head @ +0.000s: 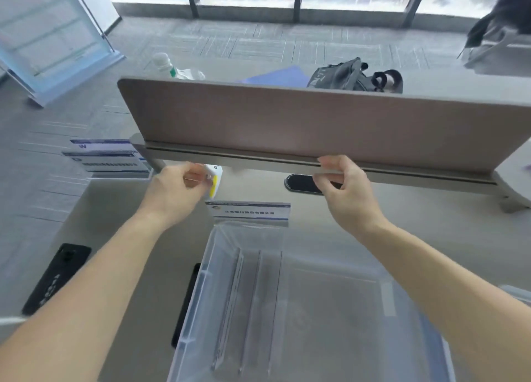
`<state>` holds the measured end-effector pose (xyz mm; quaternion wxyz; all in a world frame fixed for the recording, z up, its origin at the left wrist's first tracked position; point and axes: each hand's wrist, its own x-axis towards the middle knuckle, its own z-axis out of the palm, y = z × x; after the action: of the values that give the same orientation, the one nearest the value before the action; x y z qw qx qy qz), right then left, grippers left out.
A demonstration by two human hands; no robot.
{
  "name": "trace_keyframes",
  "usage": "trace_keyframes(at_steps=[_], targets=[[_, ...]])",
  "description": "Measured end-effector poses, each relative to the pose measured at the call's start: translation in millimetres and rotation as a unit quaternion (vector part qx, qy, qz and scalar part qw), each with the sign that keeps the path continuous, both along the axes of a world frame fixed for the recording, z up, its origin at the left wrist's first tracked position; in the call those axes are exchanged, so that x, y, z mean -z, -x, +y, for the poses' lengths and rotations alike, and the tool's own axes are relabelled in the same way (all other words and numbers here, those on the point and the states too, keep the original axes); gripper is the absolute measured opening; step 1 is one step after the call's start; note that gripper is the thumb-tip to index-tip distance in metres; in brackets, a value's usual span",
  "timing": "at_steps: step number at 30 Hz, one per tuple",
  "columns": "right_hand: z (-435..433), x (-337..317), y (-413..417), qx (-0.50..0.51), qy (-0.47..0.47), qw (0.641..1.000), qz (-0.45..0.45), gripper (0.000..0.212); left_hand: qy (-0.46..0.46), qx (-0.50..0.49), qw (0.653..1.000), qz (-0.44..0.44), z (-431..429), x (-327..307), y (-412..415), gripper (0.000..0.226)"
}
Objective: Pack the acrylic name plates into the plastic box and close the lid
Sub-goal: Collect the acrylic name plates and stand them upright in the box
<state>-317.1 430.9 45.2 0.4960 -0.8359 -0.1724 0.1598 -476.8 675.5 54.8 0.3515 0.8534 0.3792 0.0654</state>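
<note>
The left hand (175,190) and right hand (346,186) pinch the ends of what seems a clear acrylic name plate, nearly invisible between them, above the counter (120,209). Such plates are likely light, stiff, slippery, so edge grips suit. Another plate (248,211) stands behind the open plastic box (287,310); more plates (106,157) wait left. The lid is hard to identify.

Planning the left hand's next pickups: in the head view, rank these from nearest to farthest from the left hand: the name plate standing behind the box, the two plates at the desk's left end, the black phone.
From the left hand:
1. Name plate behind the plastic box, just to its right.
2. Two plates at the desk's left end, up and left.
3. Black phone, lower left near the desk edge.
</note>
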Motion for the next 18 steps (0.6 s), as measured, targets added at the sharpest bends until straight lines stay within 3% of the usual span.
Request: trace_keyframes(at_steps=[2,6,10,18], targets=[[11.4,15.0,-11.1,-0.001,0.051,0.999,0.010,0.038,0.040,0.036,0.998,0.042,15.3,25.2,-7.1,0.026],[30.7,44.8,-19.7,-0.100,0.201,0.974,0.042,0.061,0.018,0.106,0.989,0.099,30.8,65.7,-15.0,0.054],[50.0,67.8,-21.3,-0.186,0.255,0.948,0.044,0.069,0.030,0.148,0.980,0.128,43.2,92.9,-16.5,0.065],[67.7,108.5,-23.1,-0.220,0.275,0.936,-0.007,0.050,0.072,0.095,0.993,-0.017,64.8,146.0,-7.8,0.029]])
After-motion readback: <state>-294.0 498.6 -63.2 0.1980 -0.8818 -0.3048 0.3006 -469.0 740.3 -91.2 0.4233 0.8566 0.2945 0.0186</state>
